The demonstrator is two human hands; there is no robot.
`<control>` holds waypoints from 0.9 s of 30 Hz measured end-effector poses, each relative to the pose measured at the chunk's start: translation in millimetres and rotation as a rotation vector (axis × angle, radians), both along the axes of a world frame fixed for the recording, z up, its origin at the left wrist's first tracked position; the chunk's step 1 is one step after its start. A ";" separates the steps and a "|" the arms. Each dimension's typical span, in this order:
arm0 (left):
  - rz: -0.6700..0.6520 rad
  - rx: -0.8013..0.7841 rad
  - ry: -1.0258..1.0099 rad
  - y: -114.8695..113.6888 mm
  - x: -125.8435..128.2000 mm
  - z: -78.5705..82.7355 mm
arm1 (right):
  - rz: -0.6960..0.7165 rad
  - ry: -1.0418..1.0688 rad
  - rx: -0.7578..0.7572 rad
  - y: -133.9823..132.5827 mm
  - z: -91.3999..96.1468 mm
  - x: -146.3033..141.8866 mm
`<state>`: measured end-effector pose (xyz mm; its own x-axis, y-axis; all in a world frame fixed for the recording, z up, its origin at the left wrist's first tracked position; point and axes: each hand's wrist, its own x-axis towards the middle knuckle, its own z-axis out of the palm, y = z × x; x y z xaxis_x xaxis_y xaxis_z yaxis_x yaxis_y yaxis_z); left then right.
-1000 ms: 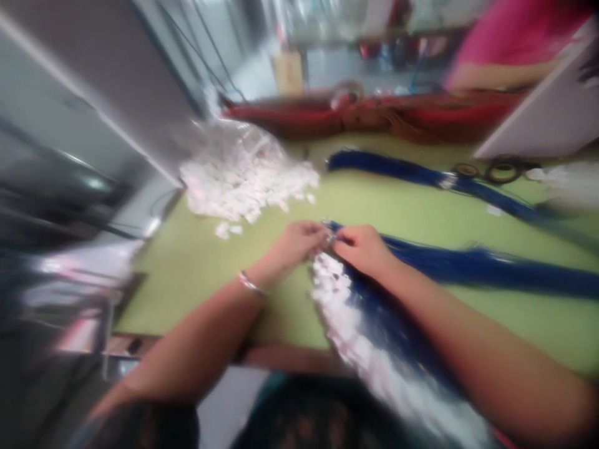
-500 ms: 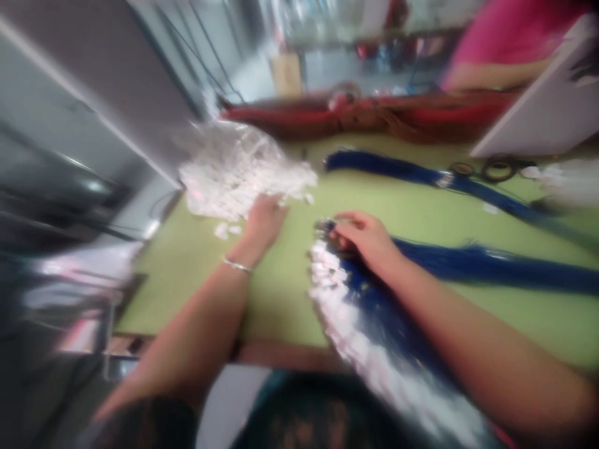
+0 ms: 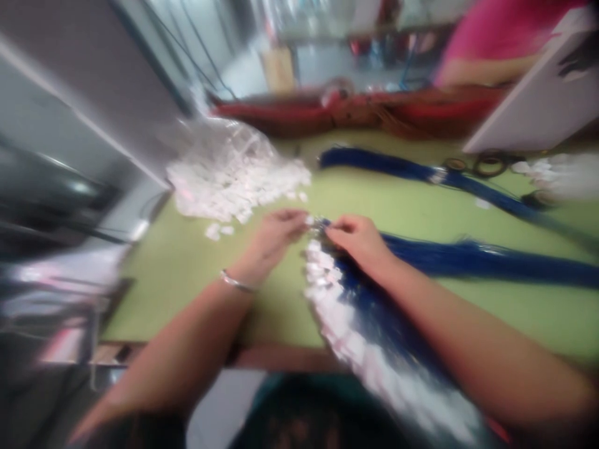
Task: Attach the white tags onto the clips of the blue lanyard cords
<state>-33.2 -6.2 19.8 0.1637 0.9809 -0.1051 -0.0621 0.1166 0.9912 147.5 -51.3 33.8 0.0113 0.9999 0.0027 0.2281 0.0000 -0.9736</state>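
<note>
My left hand [image 3: 276, 236] is pinched on a small white piece at its fingertips. It meets my right hand [image 3: 358, 240], which pinches the end of a blue wire from the bundle of blue wires [image 3: 468, 260] lying across the green table [image 3: 397, 209]. Under my right forearm lies a row of blue wires with white connectors [image 3: 337, 312] fitted on their ends, running toward my lap. A heap of loose white connectors [image 3: 234, 181] on a clear plastic bag sits just beyond my left hand. The picture is blurred.
A second blue wire bundle [image 3: 412, 171] lies further back, with tape rolls [image 3: 486, 165] beside it. Red wire bundles [image 3: 355, 115] line the far edge. A person in a pink top [image 3: 496, 37] works at the far right, next to a white board [image 3: 528, 106].
My left hand reached out to the white connector heap and has come back to my right hand with a small white piece. The right hand stayed on the wire end.
</note>
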 end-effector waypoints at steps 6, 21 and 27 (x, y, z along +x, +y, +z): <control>-0.097 -0.165 -0.258 -17.2 15.7 6.7 | 0.000 -0.221 0.189 -3.8 -0.9 -4.5; -0.143 -0.116 -0.217 -16.2 13.5 6.6 | -0.044 -0.294 0.268 -4.8 -6.4 -5.8; -0.089 0.134 0.139 -15.2 10.6 3.4 | 0.000 -0.433 0.281 -2.1 -7.5 -6.4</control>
<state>-22.7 -21.4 23.2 0.2437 0.9698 -0.0025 0.0807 -0.0177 0.9966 141.2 -53.5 26.4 -0.0506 0.9598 0.2761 0.6101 0.2486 -0.7523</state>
